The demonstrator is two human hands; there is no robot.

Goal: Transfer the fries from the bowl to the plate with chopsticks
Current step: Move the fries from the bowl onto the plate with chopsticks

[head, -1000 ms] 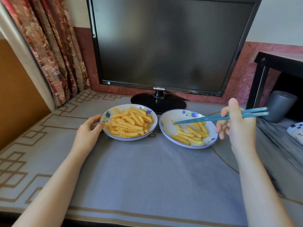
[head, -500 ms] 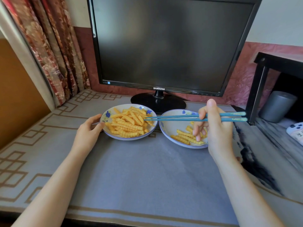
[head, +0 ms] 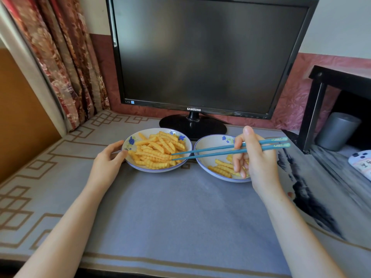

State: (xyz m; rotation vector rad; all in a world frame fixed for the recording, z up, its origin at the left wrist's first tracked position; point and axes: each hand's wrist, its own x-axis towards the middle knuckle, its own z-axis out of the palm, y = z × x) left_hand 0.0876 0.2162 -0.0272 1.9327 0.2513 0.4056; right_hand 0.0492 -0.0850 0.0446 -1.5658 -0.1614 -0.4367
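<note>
A white bowl (head: 128, 143) with blue flowers holds a heap of crinkle-cut fries (head: 158, 151). To its right stands a matching plate (head: 208, 141) with several fries (head: 220, 169) at its near side. My right hand (head: 259, 163) hovers over the plate and grips a pair of blue chopsticks (head: 212, 152); their tips are slightly apart and reach into the fries at the bowl's right side. My left hand (head: 107, 163) holds the bowl's left rim with thumb and fingers.
A black monitor (head: 200, 57) on a round stand (head: 192, 127) rises just behind the dishes. A black shelf frame (head: 313, 109) with a grey cup (head: 337, 131) stands at the right, a white device (head: 361, 163) beside it. A curtain (head: 66, 57) hangs at the left.
My right hand has moved left from beside the plate to over it, carrying the chopstick tips from the plate across into the bowl's fries. My left hand has stayed on the bowl.
</note>
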